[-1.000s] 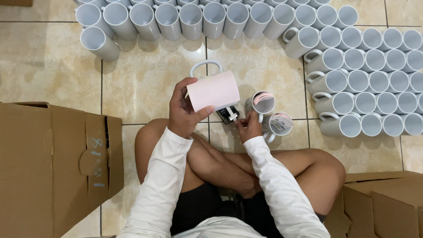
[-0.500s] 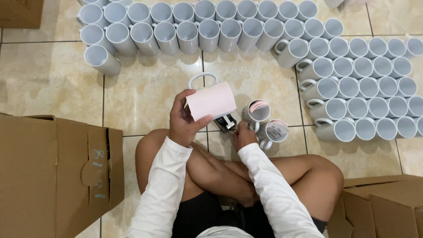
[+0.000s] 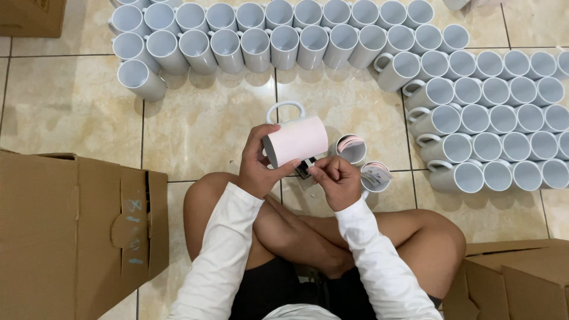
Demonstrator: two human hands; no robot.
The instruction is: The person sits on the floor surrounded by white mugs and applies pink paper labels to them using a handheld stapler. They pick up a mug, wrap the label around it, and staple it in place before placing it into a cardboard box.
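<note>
One mug (image 3: 294,140) is in hand: white, lying on its side, wrapped in a pale pink sheet, handle loop pointing to 12 o'clock. Left hand (image 3: 259,165) is closed around its open end, thumb on top, fingers underneath. Right hand (image 3: 333,178) sits at the mug's 4 o'clock with fingertips pinched together on something small; can't tell what, it's hidden by the fingers. A small dark tape dispenser (image 3: 305,168) shows between the two hands, mostly covered.

Two more mugs sit upright on the floor tile (image 3: 201,127) at 3 o'clock of the held one: near mug (image 3: 352,148) has pink sheets rolled inside, far mug (image 3: 375,176) holds curled paper strips. Rows of empty white mugs (image 3: 284,35) run across 12 o'clock, another block (image 3: 504,118) fills 2–3 o'clock. Cardboard box (image 3: 71,231) at 9 o'clock, a second box (image 3: 515,278) at 5 o'clock.

My read on doing this well:
- Keep the left grip firm so the sheet can't slip round the barrel.
- Sheet edge should sit square to the rim, no skew.
- Press the wrap flat at the seam, no bubbles or lifted corners.
- Keep the handle clear of the sheet.
- Keep the elbows tucked, since the floor mugs are close and easy to knock.
</note>
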